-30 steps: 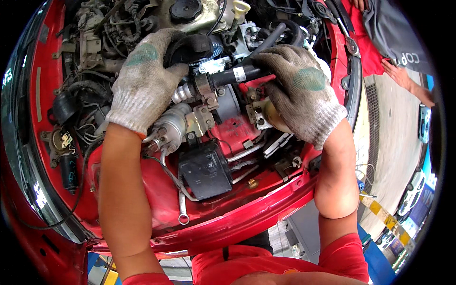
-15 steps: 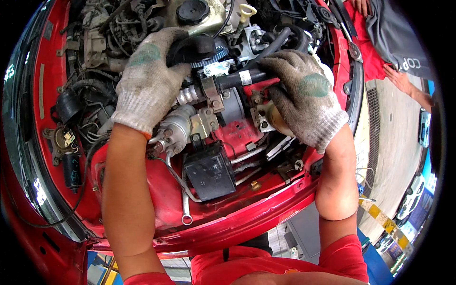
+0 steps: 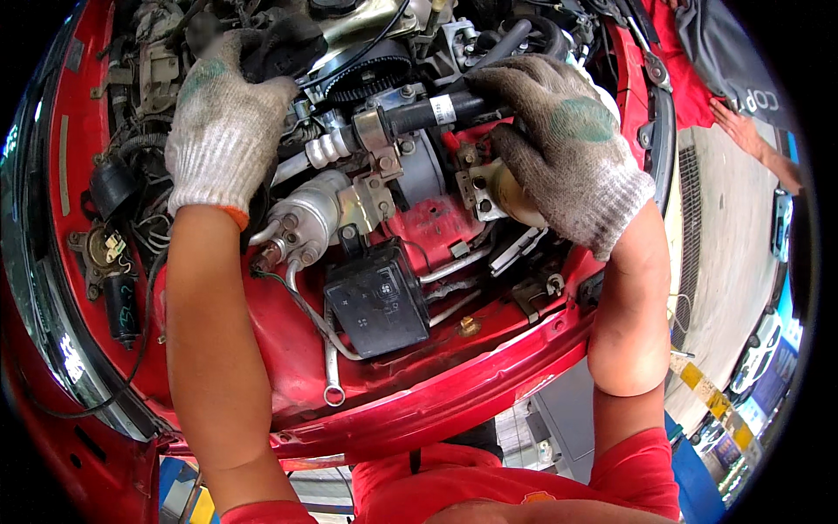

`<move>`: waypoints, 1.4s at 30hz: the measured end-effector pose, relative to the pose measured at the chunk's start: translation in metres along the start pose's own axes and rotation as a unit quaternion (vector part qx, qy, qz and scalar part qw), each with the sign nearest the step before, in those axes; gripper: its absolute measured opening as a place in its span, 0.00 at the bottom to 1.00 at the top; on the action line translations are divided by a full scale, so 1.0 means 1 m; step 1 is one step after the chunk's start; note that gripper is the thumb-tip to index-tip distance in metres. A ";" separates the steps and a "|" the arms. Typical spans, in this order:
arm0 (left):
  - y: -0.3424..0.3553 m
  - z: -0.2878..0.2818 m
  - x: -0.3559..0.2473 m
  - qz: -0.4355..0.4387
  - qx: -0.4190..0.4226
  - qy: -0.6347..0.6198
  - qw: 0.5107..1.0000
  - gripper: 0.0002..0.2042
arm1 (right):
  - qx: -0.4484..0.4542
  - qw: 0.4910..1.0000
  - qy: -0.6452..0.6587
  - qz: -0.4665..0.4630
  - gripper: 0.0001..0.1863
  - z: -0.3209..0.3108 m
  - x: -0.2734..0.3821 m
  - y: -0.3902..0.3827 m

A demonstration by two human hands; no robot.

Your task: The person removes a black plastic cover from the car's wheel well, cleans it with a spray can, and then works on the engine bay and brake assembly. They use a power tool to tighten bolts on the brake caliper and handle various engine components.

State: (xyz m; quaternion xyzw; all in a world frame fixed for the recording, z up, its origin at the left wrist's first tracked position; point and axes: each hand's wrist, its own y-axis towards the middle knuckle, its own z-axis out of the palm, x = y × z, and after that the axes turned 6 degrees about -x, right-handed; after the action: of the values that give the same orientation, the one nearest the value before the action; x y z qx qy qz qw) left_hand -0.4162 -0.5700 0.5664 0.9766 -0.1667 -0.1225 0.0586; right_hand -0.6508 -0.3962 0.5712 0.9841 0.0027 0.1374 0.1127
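Note:
My left hand (image 3: 223, 122), in a knitted work glove, grips a black curved plastic cover (image 3: 288, 48) over the engine. To the right of that cover, a round toothed pulley (image 3: 371, 77) with a black belt is exposed. My gloved right hand (image 3: 563, 144) has its fingers curled over the end of a thick black hose (image 3: 415, 117); the fingertips are partly hidden. A metal bracket (image 3: 374, 131) clamps this hose, and ribbed silver pipe (image 3: 327, 148) runs on from it to the left.
A silver canister (image 3: 305, 214) and black box (image 3: 375, 297) sit nearer me. A ring spanner (image 3: 333, 380) lies by the box, close to the red front panel (image 3: 436, 397). At right, another person's hand (image 3: 736, 131) is near a dark cover (image 3: 733, 61).
My left hand has carried the black cover left and away from the pulley, which shows more now. My right hand remains at the hose. The whole view has shifted slightly.

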 end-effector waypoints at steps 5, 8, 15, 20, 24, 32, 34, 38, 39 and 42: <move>-0.004 -0.004 -0.007 0.018 0.043 -0.055 0.997 0.29 | -0.001 1.000 0.011 -0.005 0.22 0.000 -0.003 -0.002; -0.007 -0.007 -0.009 0.094 0.054 -0.091 0.990 0.32 | -0.002 1.000 0.013 -0.010 0.22 0.000 -0.002 -0.001; -0.002 0.001 0.004 0.213 -0.016 0.014 0.977 0.24 | -0.004 1.000 0.009 -0.014 0.22 0.003 -0.003 -0.002; -0.004 0.009 0.013 0.231 -0.027 0.050 0.971 0.20 | 0.000 1.000 0.011 -0.014 0.22 0.004 -0.003 -0.001; -0.004 0.005 0.005 0.165 0.011 0.005 0.986 0.27 | -0.006 1.000 0.003 -0.028 0.22 0.005 -0.007 -0.002; -0.003 0.001 0.000 0.111 0.002 -0.010 0.994 0.33 | 0.003 0.999 0.031 -0.039 0.21 0.002 -0.004 0.001; -0.004 -0.001 -0.006 0.104 0.009 -0.026 0.994 0.32 | -0.004 1.000 0.015 -0.020 0.21 0.003 -0.007 -0.002; -0.002 0.000 0.000 0.151 0.001 -0.046 0.987 0.29 | -0.009 1.000 -0.010 -0.005 0.20 0.004 -0.003 -0.003; -0.004 -0.001 -0.001 0.147 0.000 -0.050 0.988 0.29 | -0.004 1.000 -0.013 -0.004 0.20 0.004 -0.003 -0.002; -0.008 -0.004 -0.007 0.133 0.021 -0.051 0.990 0.29 | -0.015 1.000 -0.013 0.000 0.22 0.006 -0.003 -0.004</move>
State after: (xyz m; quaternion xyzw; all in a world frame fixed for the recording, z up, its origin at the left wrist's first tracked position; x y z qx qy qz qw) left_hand -0.4191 -0.5600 0.5710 0.9393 -0.3003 -0.1598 0.0447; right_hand -0.6520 -0.3942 0.5637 0.9840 -0.0004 0.1246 0.1275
